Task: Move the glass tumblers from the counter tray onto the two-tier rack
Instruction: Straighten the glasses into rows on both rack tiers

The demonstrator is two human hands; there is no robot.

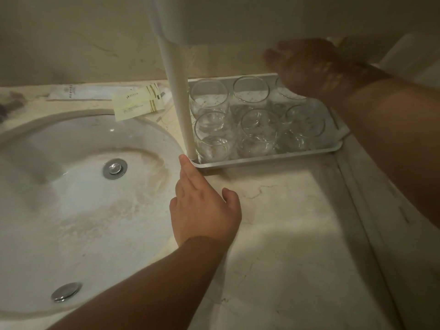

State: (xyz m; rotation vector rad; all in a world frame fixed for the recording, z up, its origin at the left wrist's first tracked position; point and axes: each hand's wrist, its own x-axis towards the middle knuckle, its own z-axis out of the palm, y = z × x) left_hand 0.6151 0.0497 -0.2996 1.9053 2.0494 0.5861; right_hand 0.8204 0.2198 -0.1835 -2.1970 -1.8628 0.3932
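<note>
Several clear glass tumblers [259, 129] stand upright in two rows on the white lower tier [273, 159] of the rack, on the marble counter. The rack's white post [178, 96] rises from the tier's front left corner to the upper tier [214, 17], which fills the top of the view. My left hand [202, 210] lies flat on the counter, fingers straight, with a fingertip touching the tier's front left corner. My right hand [309, 67] reaches under the upper tier and covers the back right tumbler [288, 94]; whether its fingers grip the glass is hidden.
A white sink basin [71, 186] with a chrome drain [115, 168] lies left of the rack. Yellow sachets [138, 103] and a white packet [95, 91] lie behind the sink. A raised marble ledge [371, 222] borders the counter on the right.
</note>
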